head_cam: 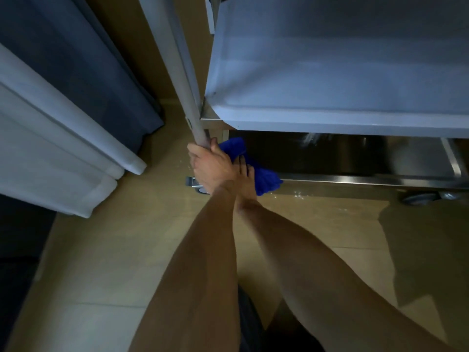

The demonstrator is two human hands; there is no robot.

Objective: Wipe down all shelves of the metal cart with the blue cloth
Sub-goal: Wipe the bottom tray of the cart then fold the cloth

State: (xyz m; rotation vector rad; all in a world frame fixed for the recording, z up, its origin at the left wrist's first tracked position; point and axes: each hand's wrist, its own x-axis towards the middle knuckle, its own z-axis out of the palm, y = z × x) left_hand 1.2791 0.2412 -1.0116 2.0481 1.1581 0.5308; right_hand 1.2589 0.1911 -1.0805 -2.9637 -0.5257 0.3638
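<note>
Hands at the bottom shelf of the metal cart (330, 115), one on the post, one on the blue cloth (264, 177).

We count two shelves in view, one caster wheel (418, 198) at the right, one cloth, two curtains (76, 123) at the left. Our left hand (212, 168) wraps its fingers closed around the upright post (182, 85) at the cart's near left corner, just under the upper shelf. Our right hand (245, 179) lies beside it, partly hidden behind the left wrist, with fingers spread flat and pressed on the cloth. That cloth is a deep, vivid blue, bunched and folded, lying on the left end of the lower shelf (368, 168) and spilling over its front edge. The lower shelf is shiny and dark; the upper one looks pale and matte.
</note>
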